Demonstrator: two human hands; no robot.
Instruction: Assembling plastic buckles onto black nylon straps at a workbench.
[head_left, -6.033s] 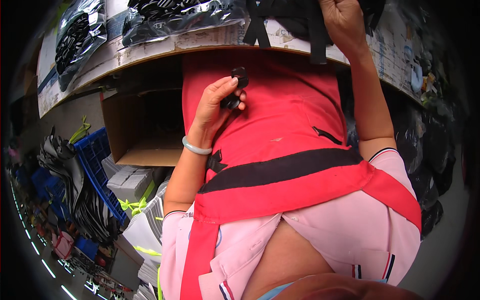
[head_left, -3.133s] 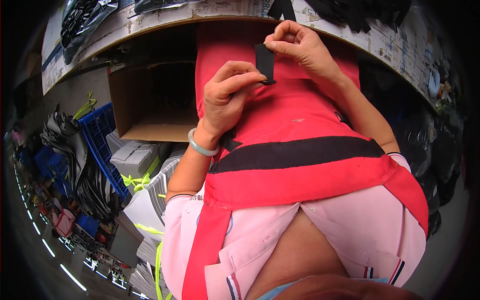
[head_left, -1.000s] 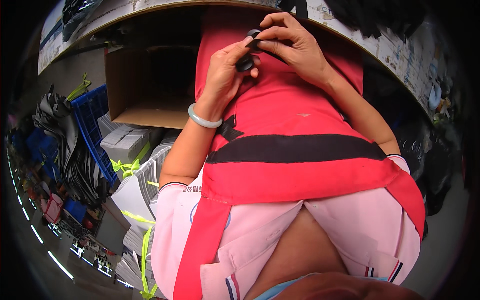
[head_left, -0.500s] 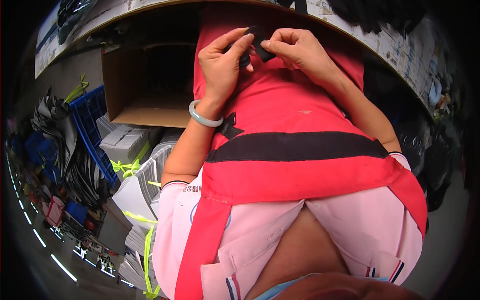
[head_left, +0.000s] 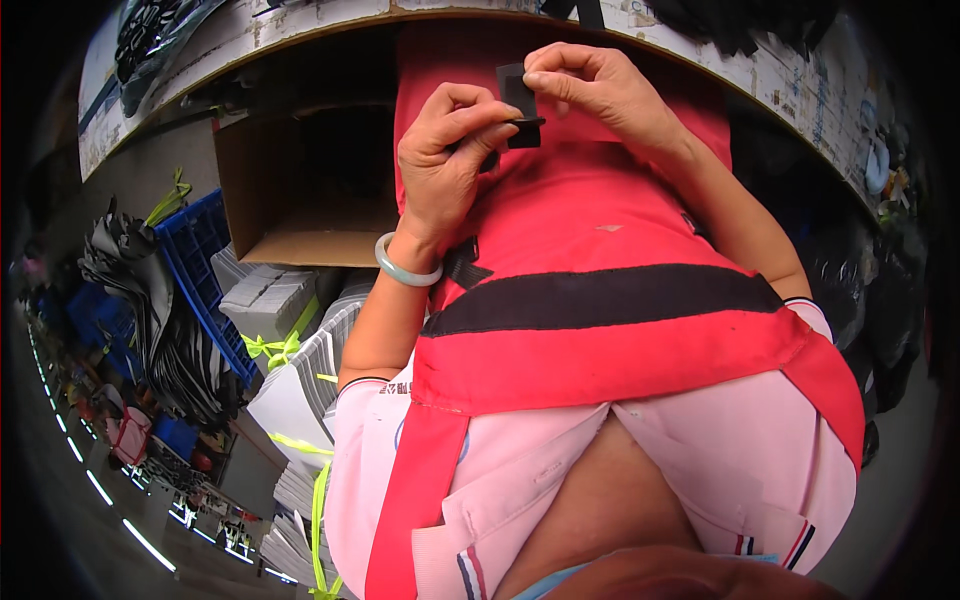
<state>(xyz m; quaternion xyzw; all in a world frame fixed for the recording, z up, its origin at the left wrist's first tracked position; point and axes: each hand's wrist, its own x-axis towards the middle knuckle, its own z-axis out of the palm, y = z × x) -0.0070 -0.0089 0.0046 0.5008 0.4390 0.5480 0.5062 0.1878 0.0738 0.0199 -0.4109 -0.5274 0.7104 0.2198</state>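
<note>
Where only a thin rim of the white, scuffed worktop (head_left: pixel 800 115) showed half a second ago, slightly more of it now runs across the top of the view; the head has probably tipped a little. Red apron (head_left: pixel 590 215) with a black band spreads below, both hands close over its upper front. Brown cardboard box (head_left: pixel 320 245) under the worktop, to the person's left, as before.

Hands next, the bigger change. Left hand (head_left: pixel 445 165), pale bangle (head_left: pixel 405 268) at the wrist, has rolled so that thumb and forefinger point rightward, clamped on the lower part of a short black strap (head_left: pixel 515 92). Right hand (head_left: pixel 615 100) has shifted from the strap's lower, hanging end to its upper right edge, thumb and forefinger pinching there, the other fingers curled. Reading: the strap is spread between the two hands instead of drooping from the left; handling looks mid-course, nothing set down.

Strap itself: in the air before the apron, below the worktop's edge. Flat, short, nearly upright, dark grey to black, paler toward its top; weave too blurred to tell. Smallest: a dark, thin-rimmed piece (head_left: pixel 525 134) at the left fingertips, below the strap; whether joined to it, cannot tell.
</note>
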